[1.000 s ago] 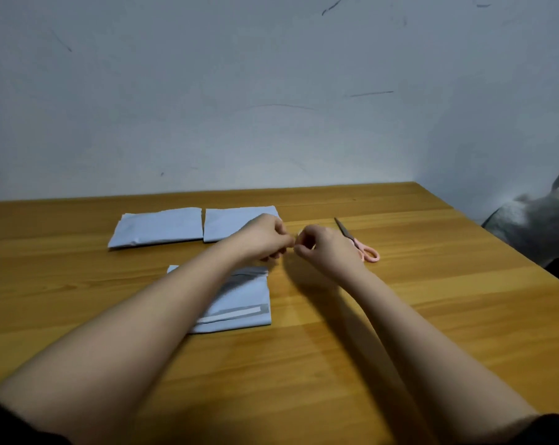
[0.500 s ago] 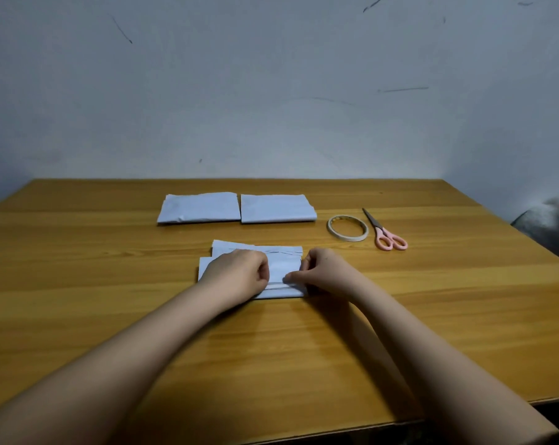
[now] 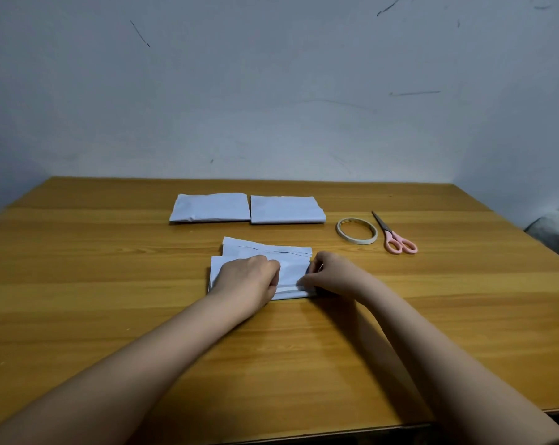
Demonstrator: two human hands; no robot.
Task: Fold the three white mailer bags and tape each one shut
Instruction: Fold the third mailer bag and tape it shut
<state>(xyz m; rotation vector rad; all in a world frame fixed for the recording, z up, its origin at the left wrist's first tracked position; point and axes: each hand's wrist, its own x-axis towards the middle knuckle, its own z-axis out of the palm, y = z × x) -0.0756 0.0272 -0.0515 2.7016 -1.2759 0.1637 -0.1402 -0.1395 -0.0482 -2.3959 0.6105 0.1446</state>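
Note:
A folded white mailer bag (image 3: 292, 271) lies in the middle of the wooden table (image 3: 111, 316). My left hand (image 3: 249, 281) presses down on its left half, fingers curled. My right hand (image 3: 332, 274) pinches the bag's right edge near the adhesive strip. Two more folded white mailer bags lie side by side farther back, the left bag (image 3: 210, 207) and the right bag (image 3: 287, 209). A roll of clear tape (image 3: 357, 230) rests to the right of them, away from both hands.
Pink-handled scissors (image 3: 395, 236) lie right of the tape roll, blades pointing away. A pale wall rises behind the table's far edge. A grey bundle (image 3: 557, 226) sits off the table at the far right. The table's near edge runs below my forearms.
A second ago my hands were raised together near the tape and scissors. They have come down onto the near bag, and they have stayed there since half a second ago.

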